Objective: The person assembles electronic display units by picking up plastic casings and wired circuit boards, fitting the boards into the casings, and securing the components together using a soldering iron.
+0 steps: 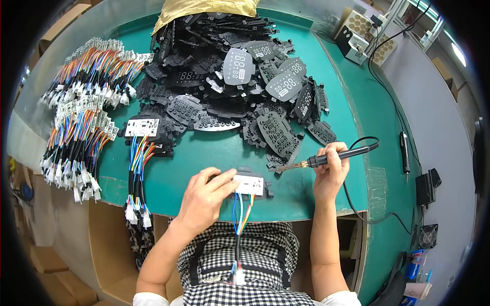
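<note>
My left hand (204, 198) lies on the left end of a small white circuit board (249, 185), its fingers spread and resting on it. The board sits on a black plastic part (268, 189) near the table's front edge. Coloured wires (244, 211) run from the board over the edge to a white connector (238, 277). In my right hand (332, 172) is a black soldering iron (332, 157), its metal tip pointing left, above the table and up to the right of the board.
Black plastic panels (275, 133) are heaped at the back, by a yellow bag (204, 9). Wired boards (81, 120) lie in bundles at the left; more (142, 127) are stacked nearer. A cable loops at the right, near a screwdriver-like tool (405, 153) and a small fan (428, 236).
</note>
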The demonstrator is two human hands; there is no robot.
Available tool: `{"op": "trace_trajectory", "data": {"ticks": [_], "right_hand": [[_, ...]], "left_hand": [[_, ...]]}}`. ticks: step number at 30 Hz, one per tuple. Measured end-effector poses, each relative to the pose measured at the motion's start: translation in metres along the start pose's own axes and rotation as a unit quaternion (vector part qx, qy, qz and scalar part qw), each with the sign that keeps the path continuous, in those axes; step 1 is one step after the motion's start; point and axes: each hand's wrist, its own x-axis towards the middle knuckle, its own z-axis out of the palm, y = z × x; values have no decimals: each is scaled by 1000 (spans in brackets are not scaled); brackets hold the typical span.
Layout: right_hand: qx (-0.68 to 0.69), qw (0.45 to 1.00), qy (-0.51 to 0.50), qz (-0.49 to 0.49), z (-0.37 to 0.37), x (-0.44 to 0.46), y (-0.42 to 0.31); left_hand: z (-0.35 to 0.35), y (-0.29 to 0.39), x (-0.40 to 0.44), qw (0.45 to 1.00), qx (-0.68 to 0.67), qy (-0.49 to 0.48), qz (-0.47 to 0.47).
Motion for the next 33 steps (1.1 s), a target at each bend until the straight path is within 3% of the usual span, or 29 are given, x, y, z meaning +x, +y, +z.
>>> {"op": "trace_trajectory", "data": {"ticks": [5,11,19,21,28,33], "right_hand": [[-9,1000,7,7,0,-2,-2],[8,1000,-11,10,0,-1,1],[9,999,6,49,4,-2,2],[16,999,-5,51,2,-1,5],[8,998,1,57,0,-1,3],[1,999,-2,49,2,-2,3]], "left_hand": [[-2,5,-3,998,62,-10,-4],[-11,-8,-1,997,37,-55,38],[-7,-2,0,993,100,-21,59],[-12,-12,0,998,13,-48,32],[2,5,-13,998,58,34,21],[3,5,-11,999,26,-17,-13]]}}
